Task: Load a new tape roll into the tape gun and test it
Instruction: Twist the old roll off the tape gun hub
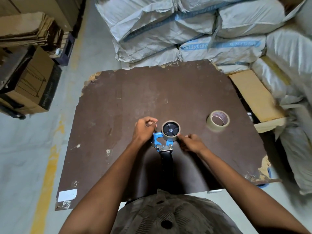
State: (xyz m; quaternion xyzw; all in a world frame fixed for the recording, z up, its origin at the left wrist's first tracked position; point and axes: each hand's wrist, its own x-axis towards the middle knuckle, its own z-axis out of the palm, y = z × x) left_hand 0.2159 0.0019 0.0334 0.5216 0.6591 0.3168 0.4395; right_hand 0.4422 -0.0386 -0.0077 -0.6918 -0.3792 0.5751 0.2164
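A blue tape gun [159, 139] with a black handle lies flat on the dark brown board [135, 98], handle toward me. A tape roll [170, 130] sits on its black hub. My left hand [144, 130] is at the gun's left front end, fingers pinched together, apparently on the tape's loose end. My right hand [191, 142] rests against the right side of the mounted roll and the gun's frame. A second tape roll [218, 121] lies flat on the board to the right, apart from both hands.
Grey woven sacks [185, 31] are stacked behind and right of the board. A flat cardboard piece [255, 95] lies along the right edge. Cardboard boxes [27, 81] stand at the left on the concrete floor. A white label [67, 194] is stuck at the board's near left corner.
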